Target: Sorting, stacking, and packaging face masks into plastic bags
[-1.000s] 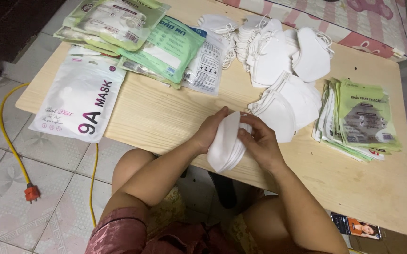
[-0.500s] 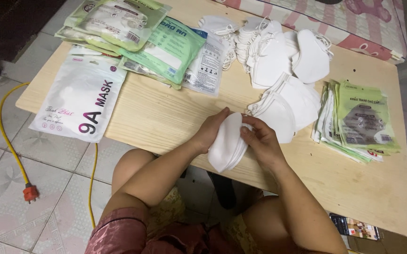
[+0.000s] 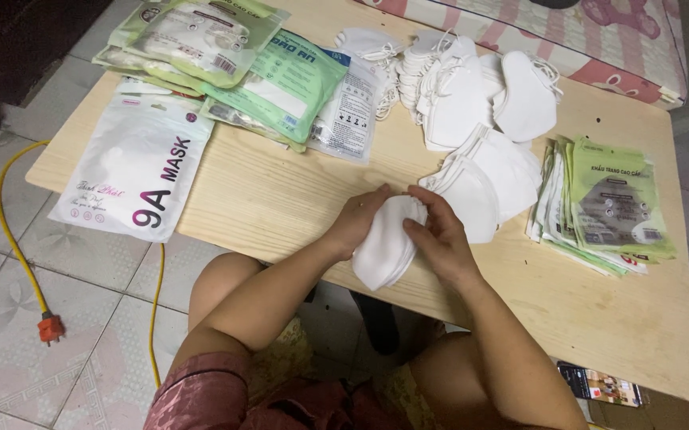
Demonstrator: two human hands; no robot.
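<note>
Small stack of folded white fabric face masks (image 3: 386,251) held over near edge of pale wooden bench (image 3: 281,199). Left hand (image 3: 358,219) fingers curled round stack's left side; right hand (image 3: 438,235) fingers closed on its right side. Loose white mask pile (image 3: 480,179) just beyond stack; green flat packets (image 3: 607,203) further right; large white mask pouch (image 3: 133,163) well left.
</note>
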